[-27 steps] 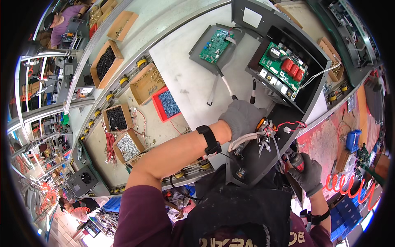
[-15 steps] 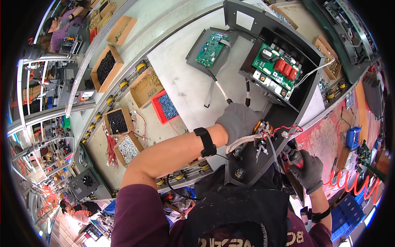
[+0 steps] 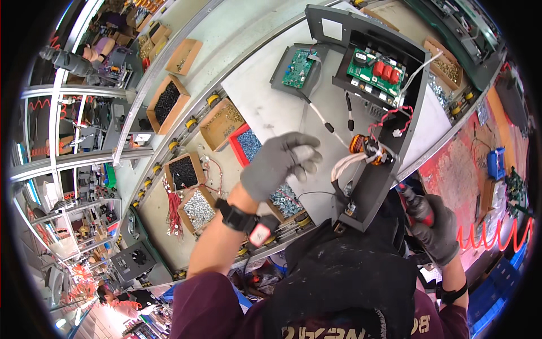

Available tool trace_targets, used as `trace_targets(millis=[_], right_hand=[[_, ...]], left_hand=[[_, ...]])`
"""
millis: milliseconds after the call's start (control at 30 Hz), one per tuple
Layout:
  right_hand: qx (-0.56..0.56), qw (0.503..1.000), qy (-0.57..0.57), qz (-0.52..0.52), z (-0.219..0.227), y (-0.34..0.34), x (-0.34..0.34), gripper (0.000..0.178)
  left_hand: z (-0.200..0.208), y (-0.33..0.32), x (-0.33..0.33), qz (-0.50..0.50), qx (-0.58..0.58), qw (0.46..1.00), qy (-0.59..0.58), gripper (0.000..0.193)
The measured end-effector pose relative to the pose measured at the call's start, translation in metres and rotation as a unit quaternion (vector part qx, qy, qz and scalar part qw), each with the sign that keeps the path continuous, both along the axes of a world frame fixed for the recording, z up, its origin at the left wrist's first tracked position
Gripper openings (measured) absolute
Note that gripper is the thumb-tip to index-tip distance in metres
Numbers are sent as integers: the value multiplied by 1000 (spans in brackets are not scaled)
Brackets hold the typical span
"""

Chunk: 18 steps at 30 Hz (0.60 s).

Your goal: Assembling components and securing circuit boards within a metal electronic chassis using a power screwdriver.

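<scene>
Taking the toroidal coil (image 3: 359, 144), set at the near part of the metal chassis (image 3: 379, 183), as clock centre with 12 pointing away from the person, the power circuit board (image 3: 370, 69) sits in the chassis's far part at 12 o'clock, and the control board (image 3: 298, 68) lies on a mounting plate (image 3: 311, 85) at 11. The left hand (image 3: 278, 164) is at 9, a screw bin (image 3: 236, 151) just beyond it, and a fastener box (image 3: 184, 216) lies farther out at 8. At 5 the right hand (image 3: 437, 231) surrounds a power screwdriver (image 3: 416, 208), with a coiled hose (image 3: 491, 240) outward at 4.
</scene>
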State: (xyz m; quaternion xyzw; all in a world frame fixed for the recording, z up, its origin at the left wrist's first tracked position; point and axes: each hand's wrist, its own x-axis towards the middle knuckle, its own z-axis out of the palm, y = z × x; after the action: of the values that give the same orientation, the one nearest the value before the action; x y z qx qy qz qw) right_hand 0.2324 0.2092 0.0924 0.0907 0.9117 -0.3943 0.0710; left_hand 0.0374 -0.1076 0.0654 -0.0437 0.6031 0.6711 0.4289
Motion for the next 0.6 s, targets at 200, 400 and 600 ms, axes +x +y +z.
trace_targets(millis=[200,400,600], right_hand=[[3,994,1,107,27,-51,-3,59],[35,995,14,90,28,-48,23,56],[95,993,18,75,35,-32,34,53]], left_hand=[[30,21,61,-2,-14,999,-49,29],[35,41,83,-15,-9,999,-38,26],[39,82,106,20,-102,991,81,23]])
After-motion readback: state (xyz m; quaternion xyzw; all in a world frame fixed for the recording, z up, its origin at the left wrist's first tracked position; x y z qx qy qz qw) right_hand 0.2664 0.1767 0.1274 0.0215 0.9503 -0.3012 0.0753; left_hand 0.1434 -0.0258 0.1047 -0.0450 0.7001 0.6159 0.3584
